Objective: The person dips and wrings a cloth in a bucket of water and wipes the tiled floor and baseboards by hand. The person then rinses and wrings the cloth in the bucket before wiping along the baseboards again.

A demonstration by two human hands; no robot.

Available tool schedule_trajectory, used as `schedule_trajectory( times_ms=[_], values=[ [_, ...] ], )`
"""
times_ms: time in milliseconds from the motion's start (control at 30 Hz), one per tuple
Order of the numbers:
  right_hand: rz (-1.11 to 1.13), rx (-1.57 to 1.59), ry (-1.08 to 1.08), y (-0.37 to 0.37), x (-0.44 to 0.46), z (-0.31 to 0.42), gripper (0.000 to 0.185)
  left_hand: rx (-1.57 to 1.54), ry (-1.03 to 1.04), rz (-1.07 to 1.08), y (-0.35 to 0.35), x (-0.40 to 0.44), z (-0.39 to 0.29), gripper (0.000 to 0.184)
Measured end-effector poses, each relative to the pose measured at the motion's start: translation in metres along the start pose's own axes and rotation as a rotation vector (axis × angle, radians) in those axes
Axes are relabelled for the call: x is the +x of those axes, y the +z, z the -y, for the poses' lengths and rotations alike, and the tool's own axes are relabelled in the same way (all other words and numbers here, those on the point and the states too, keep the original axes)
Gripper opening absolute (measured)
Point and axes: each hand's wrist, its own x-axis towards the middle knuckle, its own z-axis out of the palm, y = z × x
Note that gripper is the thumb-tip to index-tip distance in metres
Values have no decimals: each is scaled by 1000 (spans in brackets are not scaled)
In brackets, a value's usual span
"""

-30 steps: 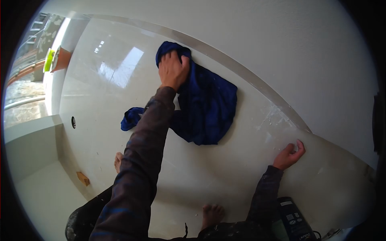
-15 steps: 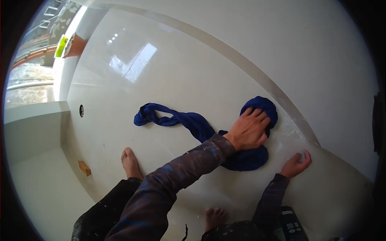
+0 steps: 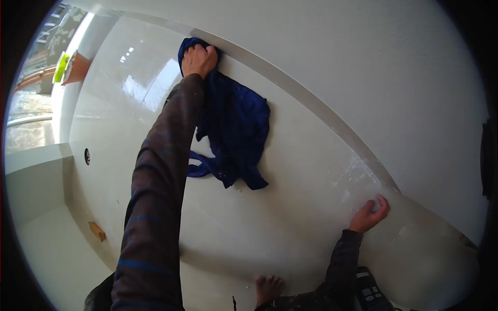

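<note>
A dark blue cloth (image 3: 236,124) lies spread on the smooth pale floor, its lower end trailing in loose strips. My left hand (image 3: 198,59) presses its bunched upper end against the floor beside the skirting, knuckles up and fingers curled into the fabric. The left sleeve crosses the view and covers part of the floor. On the right, my right hand (image 3: 369,215) hangs over the floor with its fingers loosely bent and the thumb apart, holding nothing. Near it, a whitish smear (image 3: 358,171) marks the floor along the skirting.
A skirting strip (image 3: 311,106) curves along the white wall. At the left are an orange object (image 3: 75,68) by a bright opening, a round floor hole (image 3: 87,156) and a small brown piece (image 3: 97,231). My bare foot (image 3: 268,288) and a black device (image 3: 371,290) are below.
My left hand has swept the cloth far up and left along the skirting, and the cloth has unfolded behind it. The whitish smear is now uncovered. My right hand has barely moved.
</note>
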Motion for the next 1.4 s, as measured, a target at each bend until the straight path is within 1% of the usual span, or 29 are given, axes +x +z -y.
schedule_trajectory(
  times_ms=[67, 133, 167, 233, 300, 367, 500, 567, 633, 667, 700, 767, 833, 867, 900, 933, 967, 1033, 1067, 1100, 1133, 1167, 1200, 1233, 1267, 1300, 1333, 1367, 1400],
  values=[
    [1, 10, -18, 2, 1, -1, 27, 29, 41, 5, 4, -5, -1, 57],
    [-16, 9, -8, 4, 3, 4, 27, 36, 217, -90, 2, -14, 5, 50],
    [-17, 5, -2, 3, 1, 5, 27, 50, 211, -87, -1, -27, 8, 50],
    [-24, 19, 11, 6, 0, 5, 27, 58, 456, -110, -7, -53, -4, 42],
    [-37, 22, 17, 5, 0, 4, 27, 3, 566, -110, -11, -85, -19, 36],
    [-31, 2, -7, 4, 0, 4, 27, -60, 622, 3, -23, -122, -40, 32],
    [-21, -30, -44, 4, 1, 3, 26, -247, 846, 62, -31, -191, -70, 26],
    [-3, -61, -30, 4, 1, 0, 26, -347, 1033, 220, -36, -217, -83, 24],
    [-1, -52, -34, 3, 1, -1, 27, -399, 1180, 297, -36, -241, -97, 22],
    [6, -51, -26, 2, 0, -1, 27, -312, 1113, 403, -45, -242, -98, 22],
    [11, -55, -37, 4, 0, -1, 27, -320, 1103, 402, -40, -239, -89, 22],
    [23, -49, -19, 2, -1, -5, 27, -354, 655, -144, -27, -215, -68, 29],
    [26, -52, 7, 0, -1, -1, 27, -104, 421, -93, -25, -164, -28, 44],
    [44, -35, 22, 1, 0, 3, 27, -2, 361, 21, -32, -132, -12, 51],
    [35, -51, 28, 1, 1, 5, 27, 33, 409, -112, -16, -106, 6, 55],
    [26, -61, 23, -1, 2, 4, 27, 65, 356, -64, -10, -73, 4, 55],
    [20, -52, 14, 3, 2, 6, 27, 72, 303, -59, -6, -65, -9, 60],
    [4, -47, 2, 4, 1, 6, 27, 106, 217, -20, 10, -77, -46, 64],
    [1, -56, -11, 6, 2, 6, 27, 18, 226, -64, 15, -91, -60, 67],
    [1, -68, -24, 5, 2, 5, 27, 17, 272, -66, 15, -108, -72, 65],
    [0, -71, -23, 4, 2, 6, 27, 85, 358, -122, 25, -129, -81, 57],
    [8, -73, -14, 2, 2, 8, 27, 43, 453, -189, 25, -159, -92, 55],
    [11, -72, -3, 3, 1, 12, 27, 51, 433, -115, 18, -162, -97, 54],
    [12, -72, -1, 5, 2, 15, 27, -32, 508, -145, 12, -190, -110, 55],
    [-1, -52, 9, 6, 3, 17, 27, -38, 533, 6, 6, -217, -125, 57],
    [-12, -34, 21, 5, 0, 17, 27, -84, 551, 33, 4, -244, -140, 56],
    [-12, -31, 27, 3, -1, 17, 27, -58, 585, 137, -4, -268, -155, 62],
    [-9, -31, 32, 3, -1, 17, 27, -160, 646, 174, -5, -295, -167, 61],
    [-9, -31, 37, 2, 0, 17, 27, -156, 712, 302, -11, -320, -177, 59]
  ],
)
